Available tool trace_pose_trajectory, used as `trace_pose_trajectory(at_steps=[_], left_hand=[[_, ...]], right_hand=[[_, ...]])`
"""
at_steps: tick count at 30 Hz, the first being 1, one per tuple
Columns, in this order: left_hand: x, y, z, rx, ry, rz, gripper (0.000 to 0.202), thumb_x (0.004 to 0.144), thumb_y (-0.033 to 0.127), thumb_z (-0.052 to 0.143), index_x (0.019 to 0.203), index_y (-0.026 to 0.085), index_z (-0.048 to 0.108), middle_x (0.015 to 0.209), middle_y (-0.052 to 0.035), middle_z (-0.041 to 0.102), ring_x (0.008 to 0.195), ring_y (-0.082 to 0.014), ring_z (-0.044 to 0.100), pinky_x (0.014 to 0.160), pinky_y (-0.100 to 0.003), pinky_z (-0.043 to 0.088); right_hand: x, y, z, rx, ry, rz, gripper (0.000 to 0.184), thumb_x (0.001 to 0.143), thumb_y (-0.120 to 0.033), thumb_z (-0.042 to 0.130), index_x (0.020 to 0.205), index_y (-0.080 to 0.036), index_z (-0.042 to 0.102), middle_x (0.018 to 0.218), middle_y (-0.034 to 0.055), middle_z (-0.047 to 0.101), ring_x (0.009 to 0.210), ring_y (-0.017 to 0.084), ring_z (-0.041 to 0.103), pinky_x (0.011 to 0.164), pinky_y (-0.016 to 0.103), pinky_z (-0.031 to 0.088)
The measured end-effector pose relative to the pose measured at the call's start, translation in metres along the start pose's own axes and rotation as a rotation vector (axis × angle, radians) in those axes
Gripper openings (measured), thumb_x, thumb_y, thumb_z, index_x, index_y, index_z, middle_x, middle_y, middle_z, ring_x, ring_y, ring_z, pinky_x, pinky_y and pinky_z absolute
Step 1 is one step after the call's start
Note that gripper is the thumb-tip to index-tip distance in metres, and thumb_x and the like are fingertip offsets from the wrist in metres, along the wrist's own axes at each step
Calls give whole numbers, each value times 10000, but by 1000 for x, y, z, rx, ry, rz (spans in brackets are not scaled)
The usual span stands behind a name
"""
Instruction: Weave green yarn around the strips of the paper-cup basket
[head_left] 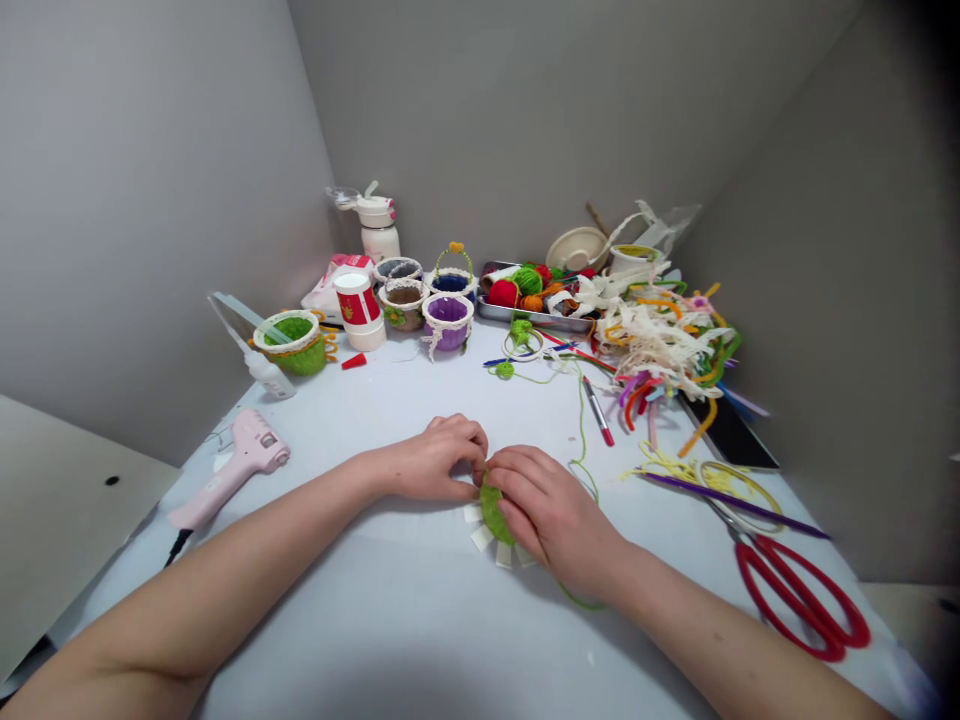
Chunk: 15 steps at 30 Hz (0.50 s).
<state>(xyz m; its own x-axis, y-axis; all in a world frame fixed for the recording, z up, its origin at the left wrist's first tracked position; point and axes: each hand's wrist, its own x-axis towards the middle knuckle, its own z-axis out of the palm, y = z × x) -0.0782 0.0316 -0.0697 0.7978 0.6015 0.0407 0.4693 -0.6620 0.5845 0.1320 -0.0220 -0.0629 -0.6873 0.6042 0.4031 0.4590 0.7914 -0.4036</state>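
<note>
A round green yarn disc (494, 515) with white tabs (482, 539) sticking out round its edge lies on the table between my hands. My left hand (431, 462) has thumb and fingers closed at the disc's far left edge. Over its right side lies my right hand (556, 512), fingers bent and pressing on the yarn near the left fingertips. My fingers cover the far part of the disc. A green yarn strand (581, 430) runs from beside my right hand back to a small green yarn ball (505, 370).
At left lie a pink glue gun (247, 460) and a green basket (296, 345). Small pots, including a purple one (448, 325), stand at the back beside a metal tray (551, 318) of yarn. Red-handled scissors (799, 595), a purple stick (739, 502) and a pen (598, 410) lie at right.
</note>
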Motion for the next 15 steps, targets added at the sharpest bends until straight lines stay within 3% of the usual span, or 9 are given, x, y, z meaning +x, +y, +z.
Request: trace_pose_trajectory(at_steps=[4, 10, 15], left_hand=[[1, -1, -1, -78, 41, -4, 185, 702, 158, 580, 884, 182, 600, 973, -24, 601, 961, -181, 517, 929, -337, 374], [4, 5, 3, -298, 339, -111, 369, 649, 41, 429, 971, 170, 555, 966, -26, 603, 902, -152, 549, 839, -297, 447], [5, 8, 12, -424, 373, -56, 428, 651, 8, 412, 1032, 170, 521, 978, -32, 603, 926, -152, 567, 877, -328, 464]], right_hand=[[0, 1, 1, 4, -1, 9, 214, 898, -157, 454, 1079, -180, 566, 1066, 107, 611, 1023, 232, 527, 882, 421, 490], [0, 1, 1, -4, -1, 1, 202, 895, -140, 454, 1064, -169, 560, 1059, 107, 602, 1027, 232, 511, 888, 417, 485], [1, 0, 0, -12, -14, 5, 197, 904, -144, 437, 1053, -171, 563, 1036, 105, 603, 1012, 230, 509, 890, 421, 484]])
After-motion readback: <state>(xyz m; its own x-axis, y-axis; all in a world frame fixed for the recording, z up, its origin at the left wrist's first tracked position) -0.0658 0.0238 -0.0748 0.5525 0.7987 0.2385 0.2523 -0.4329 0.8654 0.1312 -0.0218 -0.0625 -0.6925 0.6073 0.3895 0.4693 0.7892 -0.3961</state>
